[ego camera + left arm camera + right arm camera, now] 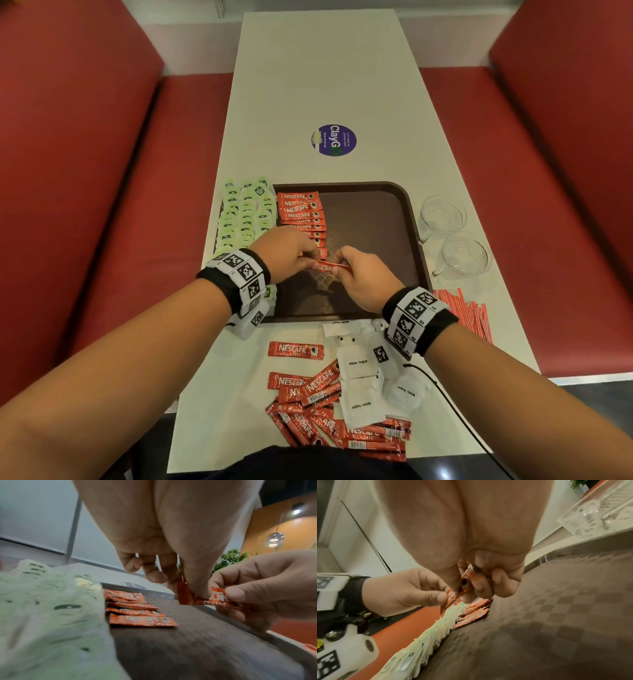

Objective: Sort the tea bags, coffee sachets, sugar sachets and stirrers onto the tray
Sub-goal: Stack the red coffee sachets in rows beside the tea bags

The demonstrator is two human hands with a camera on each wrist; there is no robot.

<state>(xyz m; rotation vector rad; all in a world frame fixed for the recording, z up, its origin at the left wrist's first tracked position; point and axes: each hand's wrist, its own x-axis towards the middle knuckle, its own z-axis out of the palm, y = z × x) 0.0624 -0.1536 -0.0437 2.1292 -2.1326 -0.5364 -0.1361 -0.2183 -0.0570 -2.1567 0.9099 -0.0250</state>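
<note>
The near end of the row of red coffee sachets on the dark brown plastic tray is covered by the person's two hands in the head view, so how many lie there cannot be counted; the left wrist view shows the row overlapping like shingles, though blurred. The pale green tea bags fill the tray's left side and hide its left rim, and the nearest ones are behind the left wristband. Both wrist views are mostly filled by palm, with the printing on the tea bags smeared beyond reading. The left hand and right hand meet just above the tray's middle, knuckles up and wrists bent down, each pinching one end of a single red coffee sachet between thumb and fingertips; it is held roughly level, just past the near end of the row. On the white table in front of the tray lie a loose heap of red coffee sachets and white sugar sachets, partly covered by the right wrist. Red striped stirrers lie to the right of the tray, near two clear glass cups.
</note>
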